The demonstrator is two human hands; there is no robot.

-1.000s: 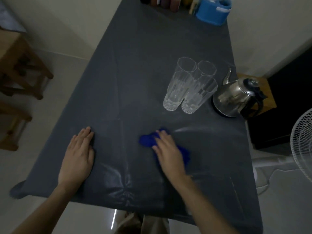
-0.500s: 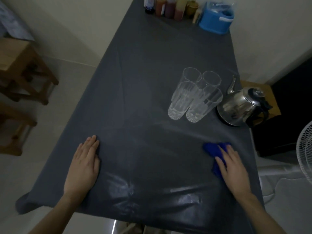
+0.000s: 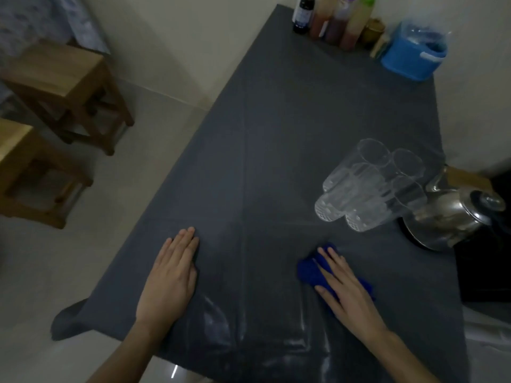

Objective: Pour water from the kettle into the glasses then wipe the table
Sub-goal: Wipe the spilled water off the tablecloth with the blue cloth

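The left hand (image 3: 168, 275) is lying flat, palm down, on the dark grey worktop (image 3: 290, 139) near its left edge, fingers straight and close together, pointing away from the person, gripping nothing. Its forearm is running back toward the lower left corner of the view.

The right hand (image 3: 347, 286) is pressing flat on a blue cloth (image 3: 309, 270), fingers spread a little and stretched forward and to the left, palm down. The hand is not closing around the cloth; it is resting open on top of it, with the cloth showing past the fingertips on the left and poking out under the palm on the right. The right forearm is angling back toward the lower right.

The cloth is lying on the worktop in front of the glasses (image 3: 365, 189), apart from them. The glasses are standing in a tight cluster on the right side of the worktop, touching one another. Whether they are holding water cannot be told in this dim light. The kettle (image 3: 453, 214) is sitting just right of the glasses, at the worktop's right edge, spout pointing away from the person.

Shiny streaks are showing on the worktop near its front edge, between the two forearms.

At the far end, bottles (image 3: 334, 20) and a blue tub (image 3: 412, 56) are standing against the wall. Wooden stools (image 3: 63, 87) are standing on the floor to the left.
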